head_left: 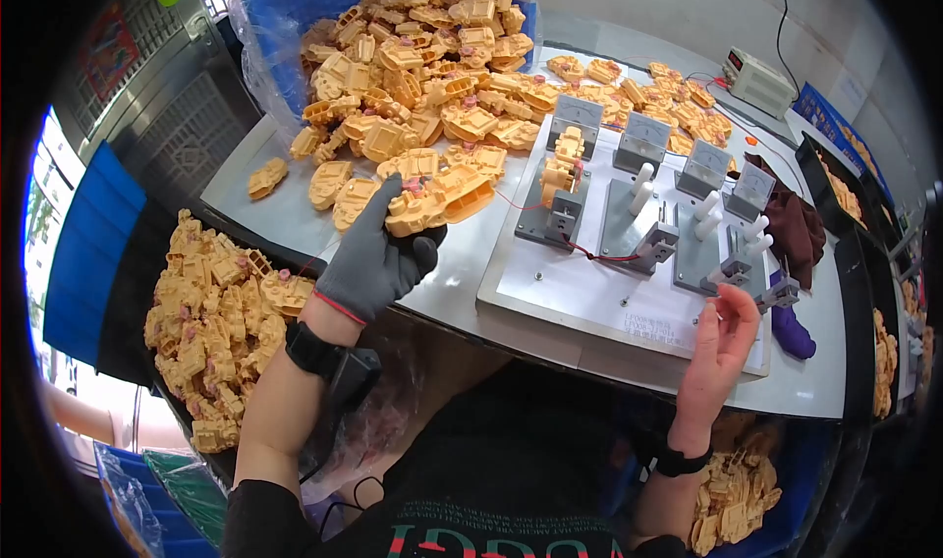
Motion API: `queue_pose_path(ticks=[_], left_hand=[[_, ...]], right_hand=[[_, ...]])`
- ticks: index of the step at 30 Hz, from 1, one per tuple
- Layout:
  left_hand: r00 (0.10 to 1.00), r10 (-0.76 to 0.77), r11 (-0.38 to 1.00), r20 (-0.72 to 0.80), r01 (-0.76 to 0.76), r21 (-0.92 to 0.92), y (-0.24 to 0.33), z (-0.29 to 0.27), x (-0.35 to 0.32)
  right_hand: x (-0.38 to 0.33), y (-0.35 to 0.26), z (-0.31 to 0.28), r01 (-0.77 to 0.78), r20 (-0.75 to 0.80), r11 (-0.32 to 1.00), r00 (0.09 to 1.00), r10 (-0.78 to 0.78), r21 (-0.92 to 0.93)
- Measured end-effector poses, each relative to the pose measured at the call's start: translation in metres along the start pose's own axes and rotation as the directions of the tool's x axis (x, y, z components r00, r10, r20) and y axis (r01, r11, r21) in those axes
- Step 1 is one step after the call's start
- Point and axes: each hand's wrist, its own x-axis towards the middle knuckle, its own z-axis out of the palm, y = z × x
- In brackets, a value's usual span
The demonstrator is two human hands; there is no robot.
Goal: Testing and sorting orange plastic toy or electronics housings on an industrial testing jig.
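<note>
1. Pale table (pixel 457 281) runs from your body back to a grey wall (pixel 678 13); at its back left corner, a blue bin (pixel 267 42) spills a mound of yellow housings (pixel 378 67) toward the middle.
2. Your gloved left hand (pixel 373 249) holds one yellow part (pixel 442 202), thumb on top and fingers underneath, above the table just left of the test board (pixel 516 295). If that pinch slackens, it could fall among the loose pieces or over the table's front edge.
3. Near the part's right end, a thin red wire (pixel 516 205) stretches toward the leftmost fixture (pixel 562 190). Whether it joins your part, you cannot tell from this view; if it does, drawing the part leftward might strain it.
4. Your bare right hand (pixel 722 347) has thumb and forefinger close together by the third clamp (pixel 735 268), near the board's front right corner. Contact is unclear, and so is whether you hold anything; a careless push there could pinch a fingertip.
5. Your left forearm passes beside a lower heap (pixel 211 332) off the table's left edge; a sleeve brushing it might topple pieces.
</note>
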Motion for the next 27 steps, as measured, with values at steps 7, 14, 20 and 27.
queue_pose_path(ticks=[7,14,20,27], left_hand=[[0.982,-0.112,0.988,0.152,0.126,-0.086,-0.006,0.050,-0.016],[0.959,-0.173,0.978,0.223,0.194,-0.075,-0.014,0.075,0.000],[0.934,-0.168,0.982,0.316,0.188,-0.034,-0.019,0.092,0.012],[0.933,-0.108,0.972,0.342,0.027,0.232,-0.022,0.130,0.025]], right_hand=[[0.017,0.003,-0.013,-0.013,0.038,0.996,0.999,0.016,-0.092],[0.015,0.007,-0.017,-0.036,0.017,0.990,0.999,0.039,-0.139],[0.020,0.013,-0.028,-0.037,-0.085,0.989,0.996,0.024,-0.147],[0.029,0.012,-0.028,-0.088,-0.013,0.996,0.996,0.088,-0.035]])
